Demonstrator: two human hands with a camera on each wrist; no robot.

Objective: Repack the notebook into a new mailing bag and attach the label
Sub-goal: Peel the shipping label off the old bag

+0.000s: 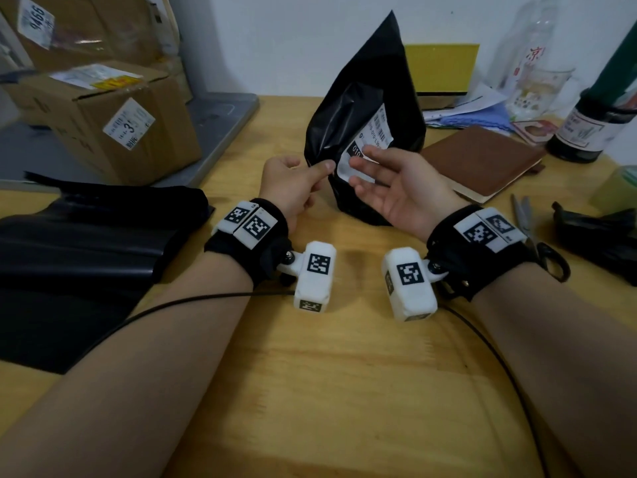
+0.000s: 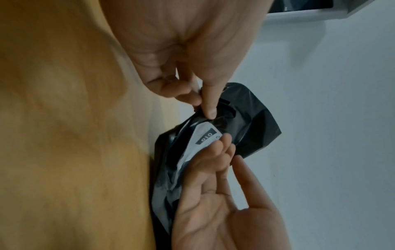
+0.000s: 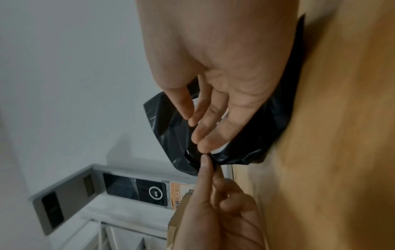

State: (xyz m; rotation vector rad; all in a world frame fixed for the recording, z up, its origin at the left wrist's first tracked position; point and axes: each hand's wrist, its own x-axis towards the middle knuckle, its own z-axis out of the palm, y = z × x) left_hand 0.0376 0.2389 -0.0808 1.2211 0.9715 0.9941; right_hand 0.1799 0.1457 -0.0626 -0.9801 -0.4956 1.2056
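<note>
Surface [image 1: 344, 374]: wood, notebook [image 1: 482, 160] lying off right
Left grip [image 1: 293, 188]: pinching black bag [image 1: 355, 108] edge
Right grip [image 1: 396, 184]: fingers spread, touching label [image 1: 365, 146]

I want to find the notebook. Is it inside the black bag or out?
Out. The brown notebook lies shut on the table, right of the black bag that the left hand pinches.

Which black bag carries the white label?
The upright bag pinched by the left hand, label facing you; the flat bags at left show none.
</note>
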